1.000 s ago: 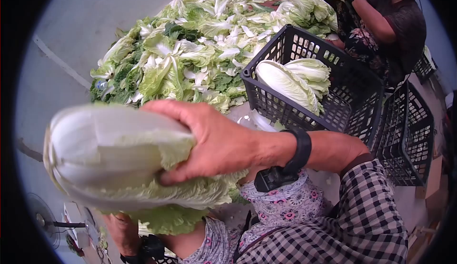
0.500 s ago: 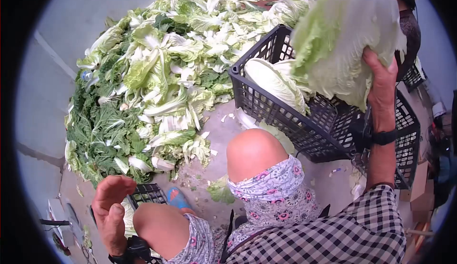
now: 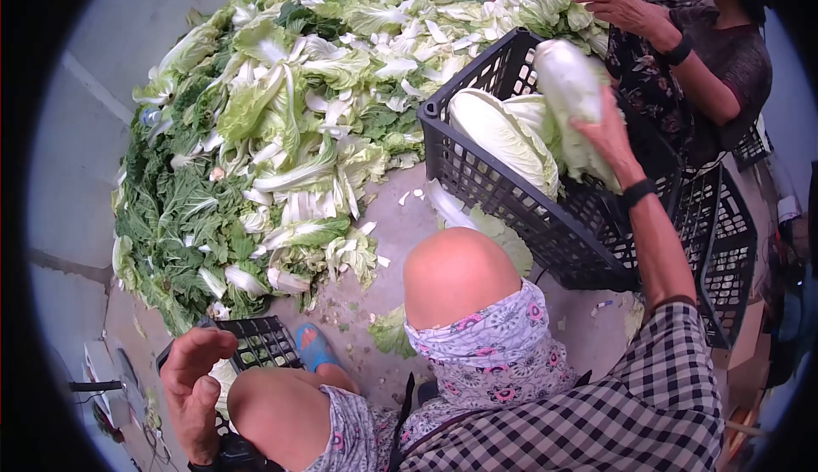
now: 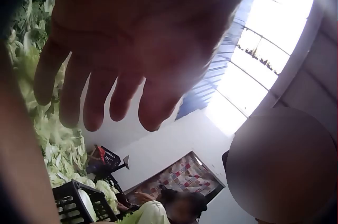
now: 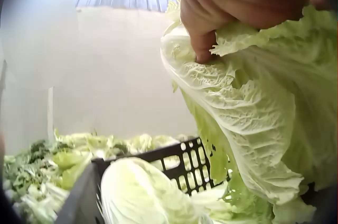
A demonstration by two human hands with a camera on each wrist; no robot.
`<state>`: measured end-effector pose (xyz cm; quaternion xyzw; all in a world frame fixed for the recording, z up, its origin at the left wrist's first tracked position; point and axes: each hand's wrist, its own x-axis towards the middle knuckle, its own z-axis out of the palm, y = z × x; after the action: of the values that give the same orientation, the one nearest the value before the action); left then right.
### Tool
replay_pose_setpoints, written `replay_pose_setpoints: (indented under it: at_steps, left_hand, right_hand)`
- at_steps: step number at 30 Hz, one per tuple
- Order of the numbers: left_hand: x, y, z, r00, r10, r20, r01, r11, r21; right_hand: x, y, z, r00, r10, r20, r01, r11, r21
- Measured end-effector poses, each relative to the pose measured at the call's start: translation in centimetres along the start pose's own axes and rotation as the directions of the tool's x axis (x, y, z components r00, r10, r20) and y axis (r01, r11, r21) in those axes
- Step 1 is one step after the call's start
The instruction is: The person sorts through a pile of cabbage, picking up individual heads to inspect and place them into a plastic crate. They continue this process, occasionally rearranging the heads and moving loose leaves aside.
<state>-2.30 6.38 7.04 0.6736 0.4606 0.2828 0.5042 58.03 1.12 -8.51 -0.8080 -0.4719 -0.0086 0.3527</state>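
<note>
My right hand (image 3: 607,135) grips a napa cabbage (image 3: 569,89) above the black crate (image 3: 520,216); in the right wrist view its fingers press into the pale leaves of the cabbage (image 5: 237,108). Beside it in the crate lie cabbages, the nearest one (image 3: 503,140) pale and long, also seen low in the right wrist view (image 5: 142,192). My left hand (image 3: 194,391) is raised by my left knee, holding nothing, its fingers loosely bent. The left wrist view shows that hand (image 4: 137,39) with fingers apart.
A large heap of cabbage leaves (image 3: 281,148) spreads over the floor at left and centre. Another person (image 3: 724,71) sits behind the crate at the right. More black crates (image 3: 724,259) stand at right; a smaller crate (image 3: 264,342) is beside my blue sandal (image 3: 313,347).
My right hand has carried the cabbage from the left across to the crate, then lowered it farther from me. My left hand, formerly under the cabbage and partly hidden, now shows empty.
</note>
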Motion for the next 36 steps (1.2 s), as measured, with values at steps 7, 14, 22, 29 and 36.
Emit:
replay_pose_setpoints:
  at_steps: [7,14,22,29,36]
  left_hand:
    - [-0.1,0.1,-0.4,0.998,-0.052,0.029,0.051,0.998,0.028]
    - [-0.1,-1.6,-1.5,0.998,-0.060,0.022,0.060,0.998,0.002]
    - [-1.6,-3.5,-2.9,0.997,-0.069,-0.030,0.069,0.998,0.000]
    - [-3.7,-7.8,-6.8,0.977,-0.029,-0.212,0.049,0.995,0.089]
    - [-12.3,-19.6,-17.3,0.652,-0.310,-0.691,0.348,0.933,-0.091]
  right_hand:
    - [0.2,0.9,3.6,0.719,0.082,0.691,-0.077,0.996,-0.038]
    - [0.0,0.5,2.3,0.808,0.097,0.581,-0.145,0.989,0.037]
    - [-4.9,-12.5,-1.0,0.790,-0.104,0.604,-0.124,0.938,0.324]
    - [-9.3,-21.9,-0.5,0.729,-0.365,0.579,-0.040,0.822,0.569]
    - [-11.4,-26.0,0.1,0.531,-0.458,0.713,-0.028,0.832,0.555]
